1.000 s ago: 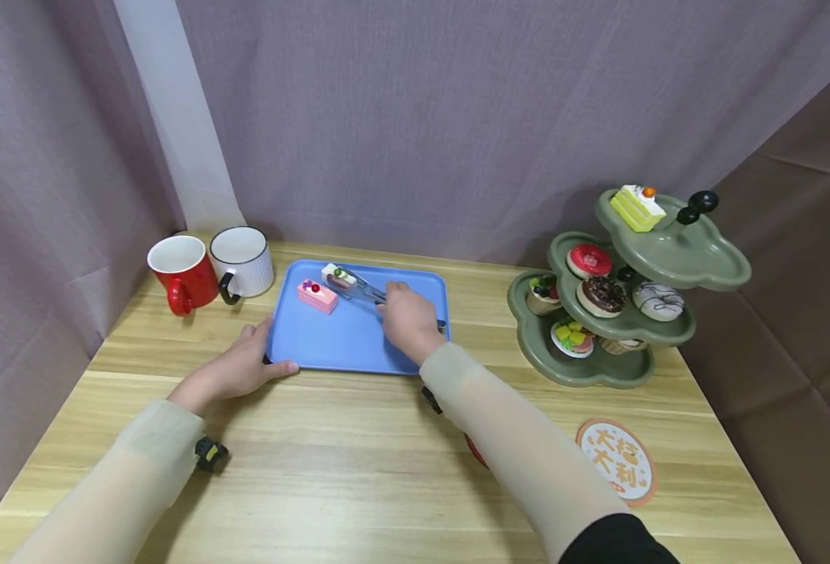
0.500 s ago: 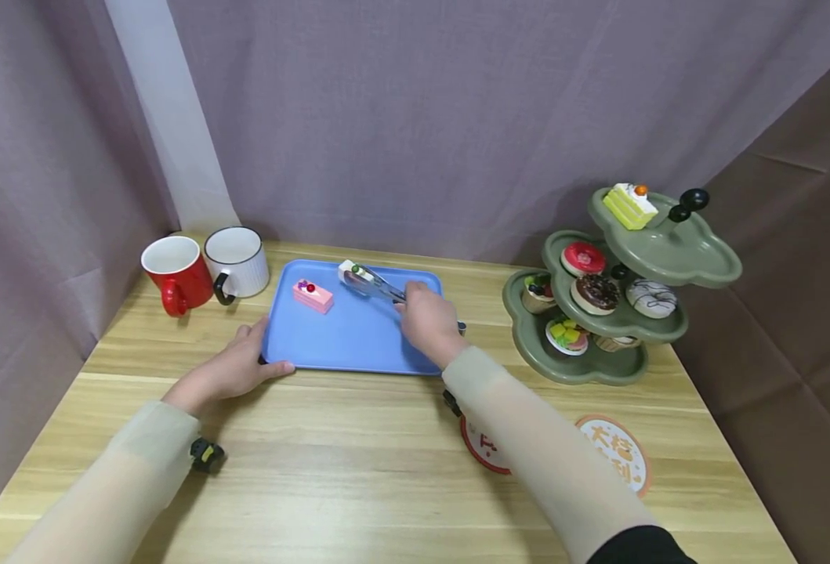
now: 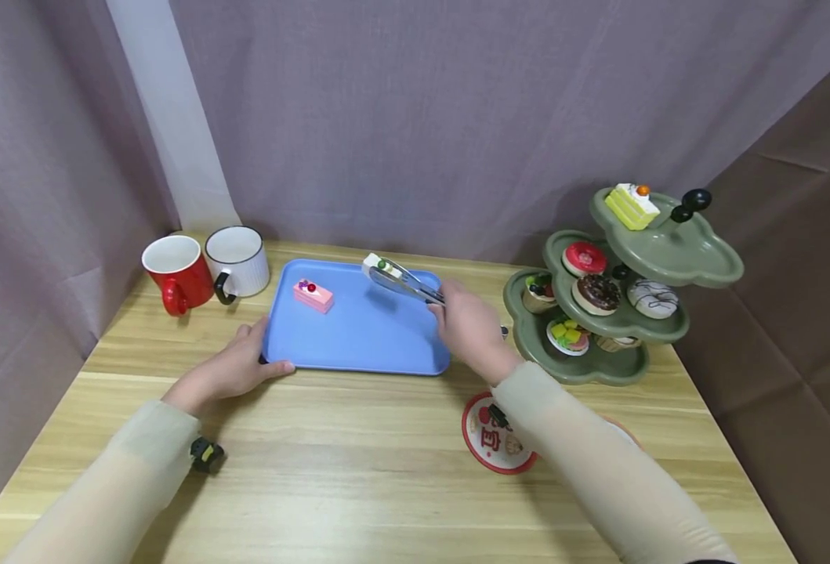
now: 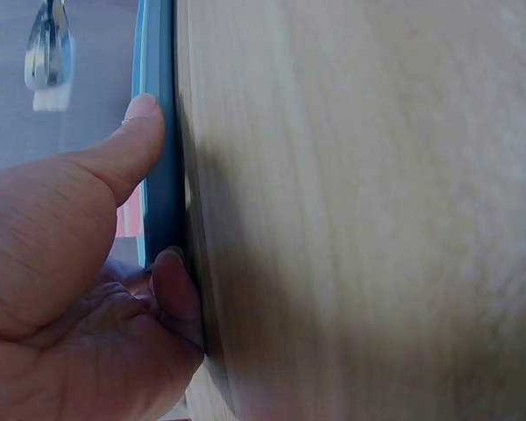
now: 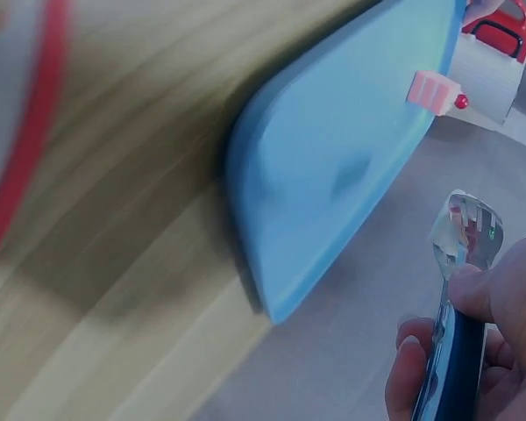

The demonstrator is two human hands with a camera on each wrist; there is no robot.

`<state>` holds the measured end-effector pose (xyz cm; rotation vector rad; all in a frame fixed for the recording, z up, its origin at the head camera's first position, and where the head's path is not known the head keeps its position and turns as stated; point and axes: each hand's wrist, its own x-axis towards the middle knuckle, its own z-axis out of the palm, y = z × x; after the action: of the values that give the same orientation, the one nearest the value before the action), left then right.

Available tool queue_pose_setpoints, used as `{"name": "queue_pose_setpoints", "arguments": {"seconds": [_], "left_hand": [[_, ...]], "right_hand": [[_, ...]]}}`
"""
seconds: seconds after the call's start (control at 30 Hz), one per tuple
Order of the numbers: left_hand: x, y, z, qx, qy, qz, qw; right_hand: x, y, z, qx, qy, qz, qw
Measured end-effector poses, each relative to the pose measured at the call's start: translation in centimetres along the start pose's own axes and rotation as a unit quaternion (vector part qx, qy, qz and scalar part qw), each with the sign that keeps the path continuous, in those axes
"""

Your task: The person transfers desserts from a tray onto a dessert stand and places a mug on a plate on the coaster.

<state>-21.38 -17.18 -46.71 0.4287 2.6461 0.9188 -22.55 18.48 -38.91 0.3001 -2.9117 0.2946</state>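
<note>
My right hand [image 3: 472, 329] grips a pair of metal serving tongs [image 3: 406, 285] by the handles. Between the tong heads is a small white cake slice [image 3: 371, 264] with green on top, raised over the blue tray [image 3: 358, 345]; a shadow falls on the tray below. A pink cake slice [image 3: 313, 298] with a red berry lies toward the tray's left side. My left hand [image 3: 227, 368] holds the tray's near left corner, with the thumb [image 4: 142, 123] along the front rim and the fingers at the side, partly hidden behind the thumb and palm in the left wrist view.
A red mug [image 3: 187, 286] and a white mug [image 3: 248, 270] stand left of the tray. On the right is a green tiered stand [image 3: 704, 251] bearing several toy donuts, tarts and a yellow cake slice [image 3: 629, 207]. A red-rimmed round coaster [image 3: 481, 458] lies near my right wrist.
My right hand has moved right, lifting the tongs and the white cake slice up from the tray. The left hand stays on the tray corner.
</note>
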Motion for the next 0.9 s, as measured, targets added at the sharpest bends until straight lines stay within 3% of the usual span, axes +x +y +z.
{"name": "queue_pose_setpoints", "arguments": {"seconds": [0.4,0.57,0.73,0.9], "left_hand": [[-0.3,0.2,-0.1,-0.007,0.002,0.0,1.0],[-0.2,0.2,-0.1,-0.007,0.004,0.004,1.0],[-0.2,0.2,-0.1,-0.006,0.004,0.007,1.0],[-0.2,0.3,0.0,-0.004,0.005,0.01,0.9999]], "right_hand": [[-3.9,3.5,-3.9,-0.025,0.07,-0.038,0.997],[-5.4,5.2,-5.9,-0.028,0.125,-0.048,0.991],[-7.1,7.0,-8.3,-0.025,0.171,-0.027,0.985],[-8.8,8.4,-10.7,-0.021,0.187,0.0,0.982]]}}
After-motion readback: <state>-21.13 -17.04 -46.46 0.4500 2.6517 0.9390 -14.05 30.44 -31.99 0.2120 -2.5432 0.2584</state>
